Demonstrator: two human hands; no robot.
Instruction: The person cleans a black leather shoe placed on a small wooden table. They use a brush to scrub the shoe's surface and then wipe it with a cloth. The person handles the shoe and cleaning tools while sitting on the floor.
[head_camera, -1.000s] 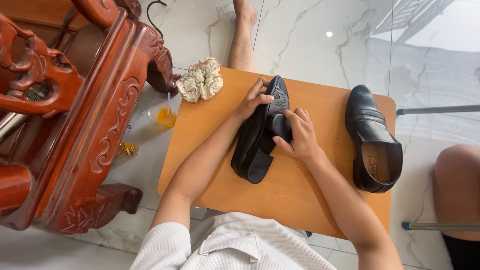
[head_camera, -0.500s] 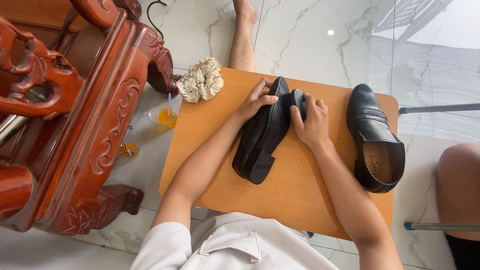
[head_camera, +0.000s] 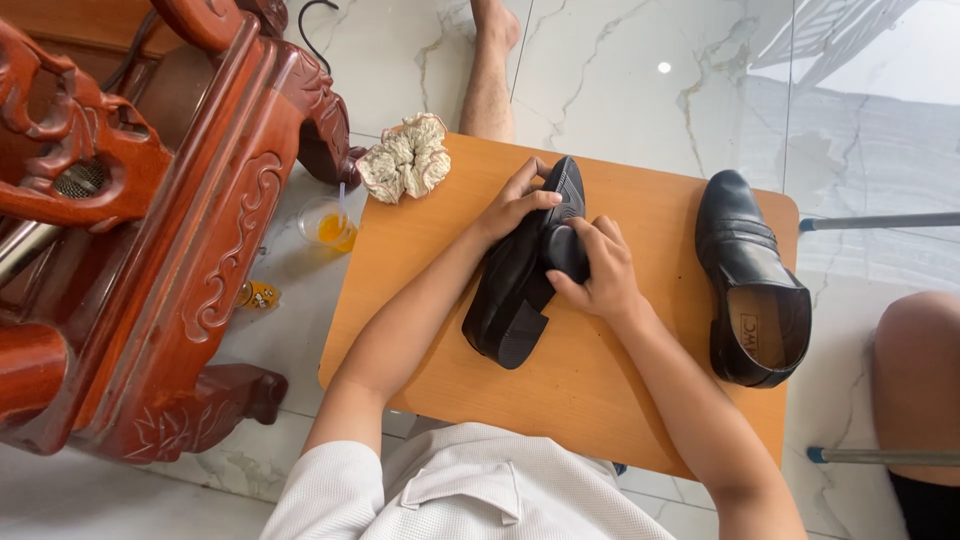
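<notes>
A small orange-brown wooden tabletop (head_camera: 600, 380) with rounded corners stands on a white marble-patterned floor (head_camera: 620, 90). On the tabletop lies a black shoe (head_camera: 520, 280) tipped on its side, sole edge up, near the middle. A second black shoe (head_camera: 752, 280) sits upright near the right edge, well apart from the first, its opening toward the near edge. A crumpled, stained cloth (head_camera: 405, 160) rests at the far left corner, partly overhanging the edge. On the floor just left of the tabletop stand a clear plastic cup (head_camera: 325, 225) with orange liquid and a straw, and a small yellowish object (head_camera: 258, 296), perhaps a little bottle.
</notes>
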